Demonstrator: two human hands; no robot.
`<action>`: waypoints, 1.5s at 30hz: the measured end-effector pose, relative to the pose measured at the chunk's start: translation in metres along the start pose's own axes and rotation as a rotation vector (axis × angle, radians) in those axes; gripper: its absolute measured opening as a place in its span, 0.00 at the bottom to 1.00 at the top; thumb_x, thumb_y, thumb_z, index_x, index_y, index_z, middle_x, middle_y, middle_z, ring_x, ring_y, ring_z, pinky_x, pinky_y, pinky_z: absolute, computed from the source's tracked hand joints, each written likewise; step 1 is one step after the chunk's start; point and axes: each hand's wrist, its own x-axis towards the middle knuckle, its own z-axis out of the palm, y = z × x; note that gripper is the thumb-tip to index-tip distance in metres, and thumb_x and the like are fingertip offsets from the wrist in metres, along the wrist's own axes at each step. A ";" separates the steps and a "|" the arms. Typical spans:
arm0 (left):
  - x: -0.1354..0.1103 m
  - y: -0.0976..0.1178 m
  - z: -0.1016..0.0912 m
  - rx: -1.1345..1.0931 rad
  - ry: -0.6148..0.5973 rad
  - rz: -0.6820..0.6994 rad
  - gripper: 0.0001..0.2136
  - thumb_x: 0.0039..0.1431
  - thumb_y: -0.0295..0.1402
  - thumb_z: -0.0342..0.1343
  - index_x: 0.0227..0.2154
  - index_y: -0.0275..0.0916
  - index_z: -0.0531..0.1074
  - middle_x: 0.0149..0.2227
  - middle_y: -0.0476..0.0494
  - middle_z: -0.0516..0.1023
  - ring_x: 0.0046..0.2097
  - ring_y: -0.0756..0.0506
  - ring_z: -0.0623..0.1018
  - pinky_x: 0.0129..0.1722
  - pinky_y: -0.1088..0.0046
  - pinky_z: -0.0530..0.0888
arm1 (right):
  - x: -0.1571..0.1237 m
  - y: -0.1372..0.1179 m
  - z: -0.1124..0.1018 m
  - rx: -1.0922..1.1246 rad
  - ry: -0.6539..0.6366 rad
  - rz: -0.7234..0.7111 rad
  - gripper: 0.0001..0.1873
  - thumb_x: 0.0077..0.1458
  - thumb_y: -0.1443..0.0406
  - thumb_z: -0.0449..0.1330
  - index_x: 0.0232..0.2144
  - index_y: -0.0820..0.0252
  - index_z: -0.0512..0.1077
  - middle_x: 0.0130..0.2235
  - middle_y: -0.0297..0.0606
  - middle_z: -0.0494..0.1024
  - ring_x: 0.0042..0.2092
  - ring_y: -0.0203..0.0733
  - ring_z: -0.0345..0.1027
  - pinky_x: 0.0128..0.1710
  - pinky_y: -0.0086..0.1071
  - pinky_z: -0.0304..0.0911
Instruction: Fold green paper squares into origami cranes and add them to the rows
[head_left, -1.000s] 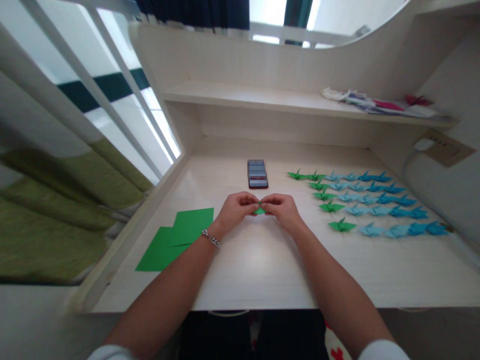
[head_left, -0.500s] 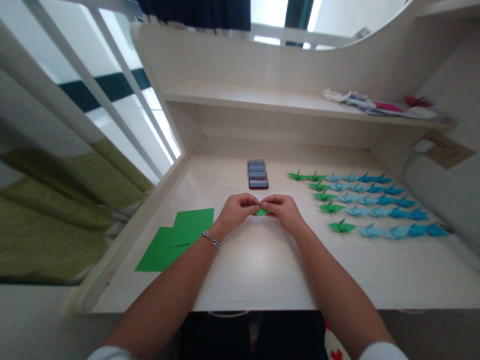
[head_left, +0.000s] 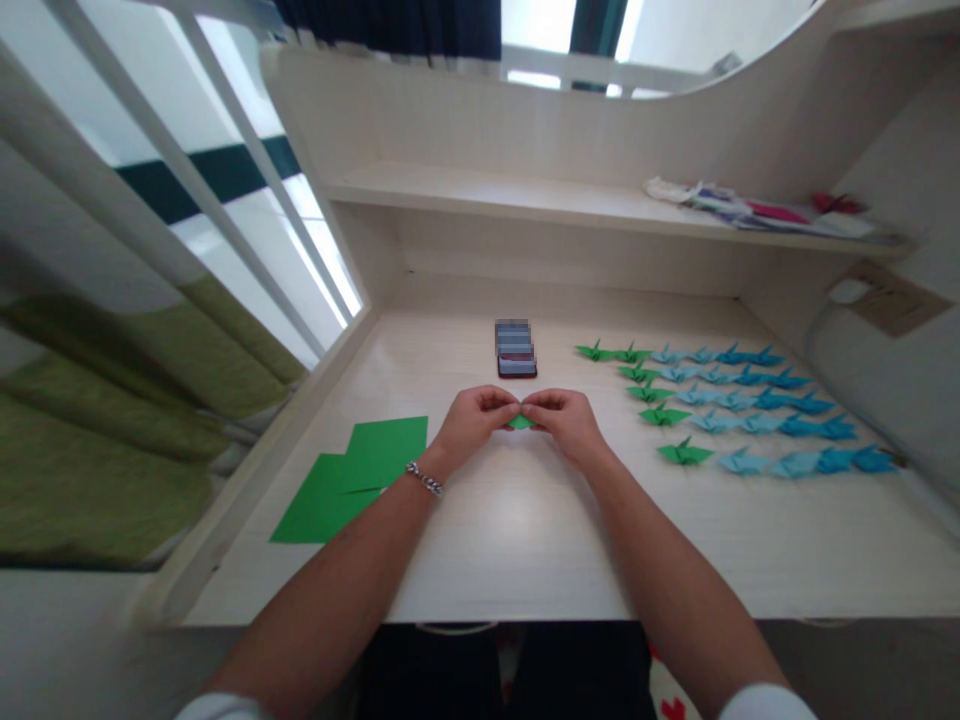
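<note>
A small folded piece of green paper is pinched between my two hands over the middle of the desk. My left hand grips its left side with thumb and fingers, and a chain bracelet circles that wrist. On the right side, my right hand holds the paper in a similar pinch, the two thumbs nearly touching. Most of the paper is hidden by the fingers, so its exact fold cannot be made out. Flat green paper sheets lie to the left, partly beneath my left forearm.
A phone lies just beyond my hands. Rows of green paper cranes and blue paper cranes stand on the right of the desk. Papers rest on the shelf above. A curtain hangs at left.
Both hands keep their pinch on the green paper, with only a very slight shift of the fingers. Everything else stays in place.
</note>
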 end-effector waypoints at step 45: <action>0.003 -0.012 -0.001 0.146 0.221 0.123 0.11 0.49 0.32 0.60 0.36 0.34 0.74 0.35 0.40 0.79 0.36 0.45 0.79 0.38 0.68 0.77 | -0.004 0.002 0.002 -0.524 0.182 -0.344 0.10 0.51 0.60 0.58 0.34 0.55 0.77 0.36 0.39 0.78 0.38 0.44 0.70 0.43 0.38 0.62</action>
